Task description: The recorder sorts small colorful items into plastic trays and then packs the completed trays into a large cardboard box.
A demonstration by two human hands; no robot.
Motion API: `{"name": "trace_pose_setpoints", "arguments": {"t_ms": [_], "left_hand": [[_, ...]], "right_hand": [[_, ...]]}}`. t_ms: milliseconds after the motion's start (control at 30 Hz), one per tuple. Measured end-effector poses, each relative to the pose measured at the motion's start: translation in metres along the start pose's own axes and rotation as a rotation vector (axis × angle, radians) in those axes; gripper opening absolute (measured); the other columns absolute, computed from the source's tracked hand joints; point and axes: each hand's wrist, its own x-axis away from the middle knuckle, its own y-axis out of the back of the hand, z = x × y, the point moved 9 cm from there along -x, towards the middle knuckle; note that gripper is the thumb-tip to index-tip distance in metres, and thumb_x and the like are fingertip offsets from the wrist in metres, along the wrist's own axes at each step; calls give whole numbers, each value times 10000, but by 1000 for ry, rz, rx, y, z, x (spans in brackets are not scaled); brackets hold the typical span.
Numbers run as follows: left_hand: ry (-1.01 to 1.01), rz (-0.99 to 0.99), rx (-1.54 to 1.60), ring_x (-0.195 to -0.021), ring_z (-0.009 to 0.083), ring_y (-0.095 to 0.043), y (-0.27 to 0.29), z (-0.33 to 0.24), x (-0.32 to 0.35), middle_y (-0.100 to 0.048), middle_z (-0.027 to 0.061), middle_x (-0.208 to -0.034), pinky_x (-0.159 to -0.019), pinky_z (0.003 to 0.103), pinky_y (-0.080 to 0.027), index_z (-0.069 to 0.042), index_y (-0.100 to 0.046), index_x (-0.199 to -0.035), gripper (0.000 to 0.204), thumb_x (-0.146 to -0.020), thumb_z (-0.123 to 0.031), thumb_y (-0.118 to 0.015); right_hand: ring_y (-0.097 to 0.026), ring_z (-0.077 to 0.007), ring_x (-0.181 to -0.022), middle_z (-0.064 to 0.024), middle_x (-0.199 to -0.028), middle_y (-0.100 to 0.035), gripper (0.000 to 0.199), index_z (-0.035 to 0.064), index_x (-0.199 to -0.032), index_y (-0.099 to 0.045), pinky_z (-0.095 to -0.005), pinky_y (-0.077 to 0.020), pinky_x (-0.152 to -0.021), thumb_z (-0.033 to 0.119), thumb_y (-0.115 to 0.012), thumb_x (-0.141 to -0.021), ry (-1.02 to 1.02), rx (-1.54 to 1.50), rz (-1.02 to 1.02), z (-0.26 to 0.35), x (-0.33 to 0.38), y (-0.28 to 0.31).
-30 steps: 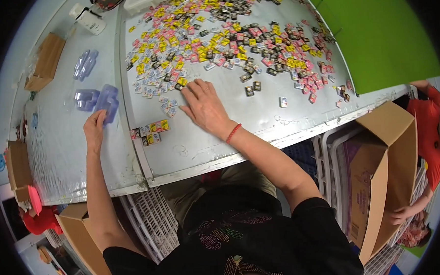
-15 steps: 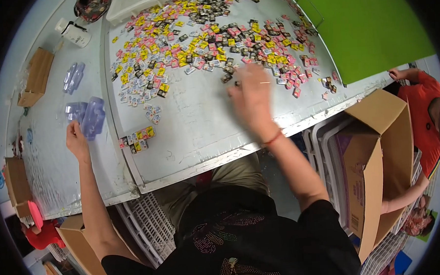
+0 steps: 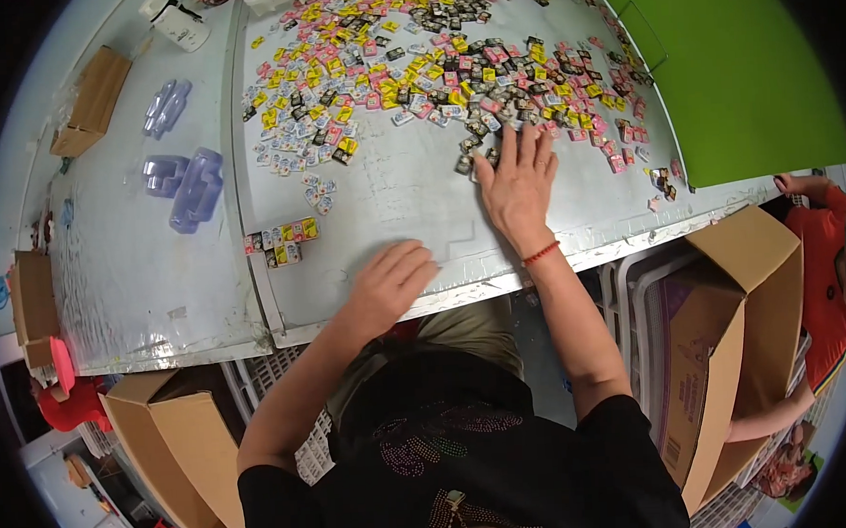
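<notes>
Fingers of the right hand (image 3: 517, 186) lie spread flat on small packets (image 3: 480, 153) at the near edge of the colourful heap (image 3: 433, 65). The left hand (image 3: 391, 282) rests loosely curled, holding nothing, on the table (image 3: 392, 209), near a small row of packets (image 3: 282, 242) to its left.

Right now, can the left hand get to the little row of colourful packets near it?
Probably yes. The left hand rests on the table edge, and only bare table lies between it and the row of packets just up and left.
</notes>
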Motion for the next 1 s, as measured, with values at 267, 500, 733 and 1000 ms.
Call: {"name": "trace_pose_setpoints", "arguments": {"t_ms": [267, 500, 733, 1000], "left_hand": [[230, -180, 166, -1020, 298, -622, 12, 59, -36, -649, 128, -1075, -851, 385, -518, -15, -665, -987, 196, -801, -58, -706], [147, -38, 207, -1029, 298, -590, -39, 102, -89, -644, 110, -1084, -875, 371, -492, -33, -660, -1035, 274, -767, -54, -716], [177, -37, 229, -949, 302, -585, -40, 96, -85, -637, 116, -1009, -823, 376, -490, -28, -657, -1015, 296, -742, -97, -748], [149, -4, 245, -969, 303, -587, -45, 92, -89, -640, 116, -1048, -838, 373, -492, -18, -651, -1030, 320, -748, -130, -754]], "right_hand": [[-567, -356, -1089, -203, -1188, -600, 307, 4, -1215, -579, -434, -440, -924, 150, -553, -946, -7, -354, -262, -53, -10, 38], [-593, -284, -924, -94, -988, -657, 251, 73, -1072, -659, -405, -438, -859, 56, -679, -822, 231, -392, -60, -6, 7, 48], [-549, -233, -951, -27, -959, -614, 289, 101, -1048, -673, -427, -371, -929, 133, -728, -766, 416, -206, -2, 20, -16, 31], [-556, -232, -1064, -17, -1091, -649, 271, 88, -985, -677, -430, -347, -986, 143, -762, -733, 408, -316, 12, 15, -3, 36]]}}
